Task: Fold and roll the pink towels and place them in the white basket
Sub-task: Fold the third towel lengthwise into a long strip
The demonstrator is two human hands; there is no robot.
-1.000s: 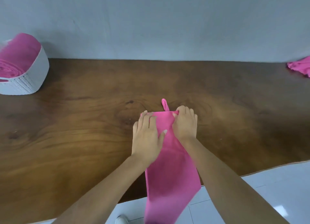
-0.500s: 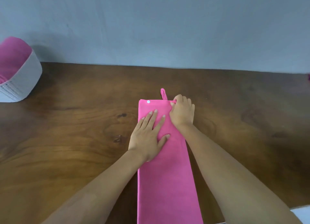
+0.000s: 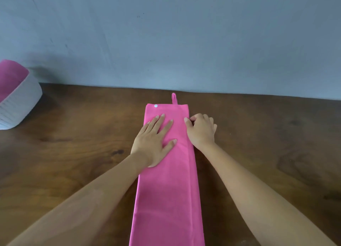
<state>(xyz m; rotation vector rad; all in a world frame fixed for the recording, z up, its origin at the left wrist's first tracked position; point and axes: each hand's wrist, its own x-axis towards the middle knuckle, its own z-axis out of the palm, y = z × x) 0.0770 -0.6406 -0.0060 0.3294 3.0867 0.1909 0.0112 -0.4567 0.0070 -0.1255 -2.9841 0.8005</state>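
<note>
A pink towel [image 3: 169,186], folded into a long narrow strip, lies flat on the wooden table and runs from the middle toward me. A small hanging loop and a white snap sit at its far end. My left hand [image 3: 154,140] lies flat on the strip with fingers spread, pressing it down. My right hand [image 3: 201,130] is at the strip's right edge, fingers curled, thumb and fingers pinching that edge. The white basket [image 3: 22,105] stands at the far left and holds a pink towel.
The brown wooden table [image 3: 267,144] ends at a grey-blue wall close behind the towel's far end. Bare wood lies on both sides of the strip.
The towel has slid away from me and now lies fully on the table. My right hand has shifted from the far corner to the right edge; my left hand has moved back and spread flat.
</note>
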